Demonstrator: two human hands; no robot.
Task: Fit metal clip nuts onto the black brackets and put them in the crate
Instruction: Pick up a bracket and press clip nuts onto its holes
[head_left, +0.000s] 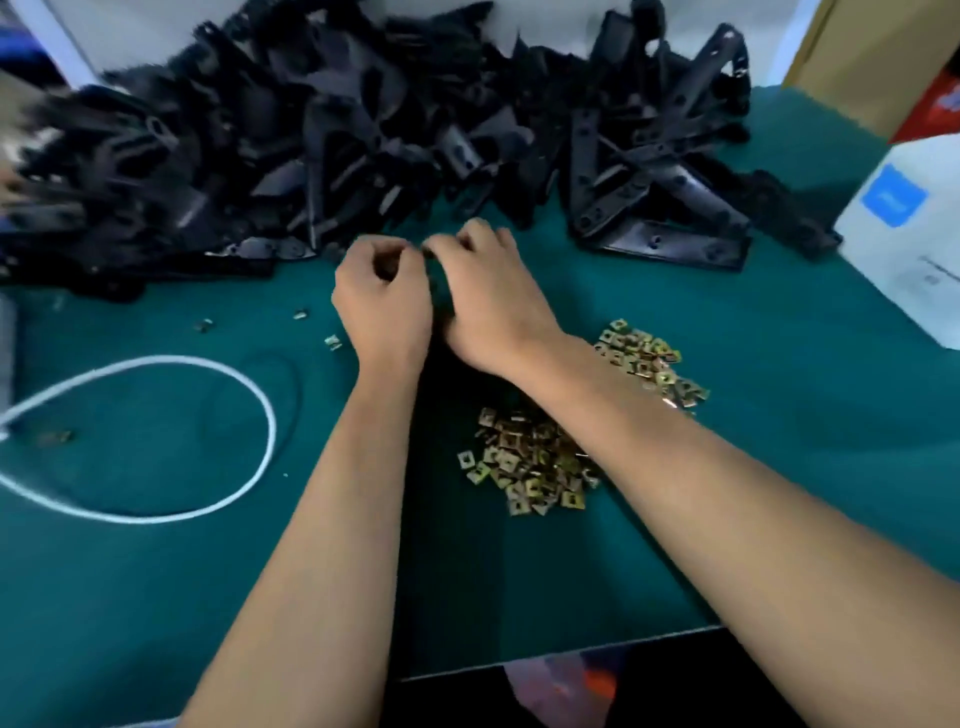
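Observation:
A big heap of black brackets (363, 130) fills the far side of the green table (779, 415). A pile of brass-coloured clip nuts (535, 457) lies under my right forearm, with more nuts (644, 348) to its right. My left hand (382, 296) and my right hand (493, 296) are side by side at the table's middle, fingers curled and fingertips meeting over something small and dark (428, 253). What they pinch is mostly hidden by the fingers. No crate is in view.
A white cable (208, 364) loops over the left of the table. A few loose clip nuts (332, 341) lie left of my hands. A white box with a blue label (904, 223) stands at the right edge, cardboard behind it.

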